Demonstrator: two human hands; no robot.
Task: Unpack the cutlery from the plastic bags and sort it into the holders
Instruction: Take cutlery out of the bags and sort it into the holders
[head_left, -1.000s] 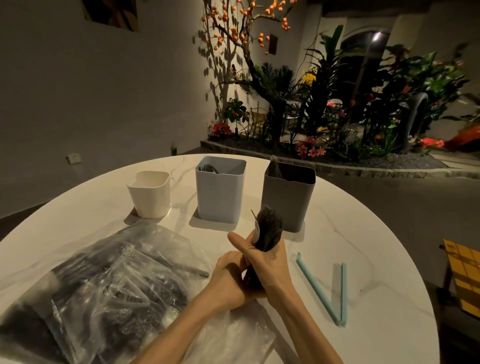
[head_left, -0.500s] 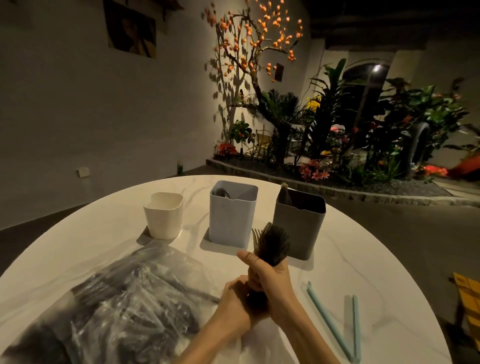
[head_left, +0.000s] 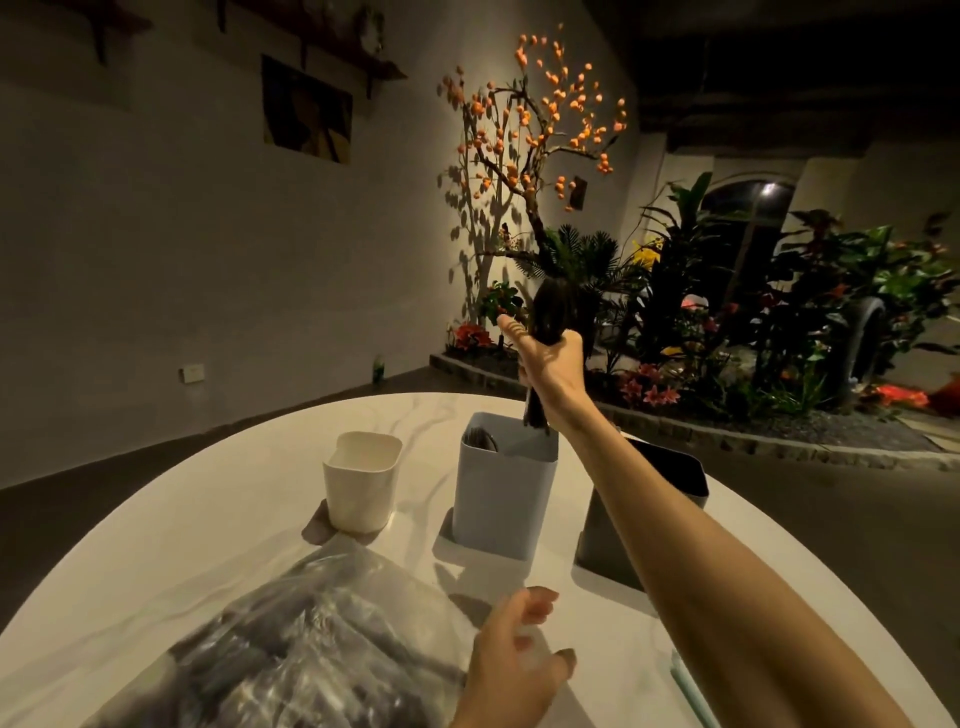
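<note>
Holding a bundle of dark cutlery (head_left: 546, 317) in a clenched grip, the right hand (head_left: 551, 366) hangs above the blue-grey holder (head_left: 501, 499). Left hand (head_left: 511, 660) is relaxed, fingers loose, beside the plastic bag (head_left: 311, 639) on the table (head_left: 171, 525).

Beneath your arms the table (head_left: 218, 525) was smooth, white, marble-veined and faintly glossy. Nearest you on it, the plastic bag (head_left: 311, 639) was clear, crinkled film that caught the light. Behind the bag, the cream holder (head_left: 362, 486), pale blue holder (head_left: 503, 506) and dark grey holder (head_left: 613, 540) looked like smooth matt plastic. The cutlery bundle (head_left: 549, 314) your right hand (head_left: 550, 364) gripped above the blue holder looked dark and slightly shiny.
</note>
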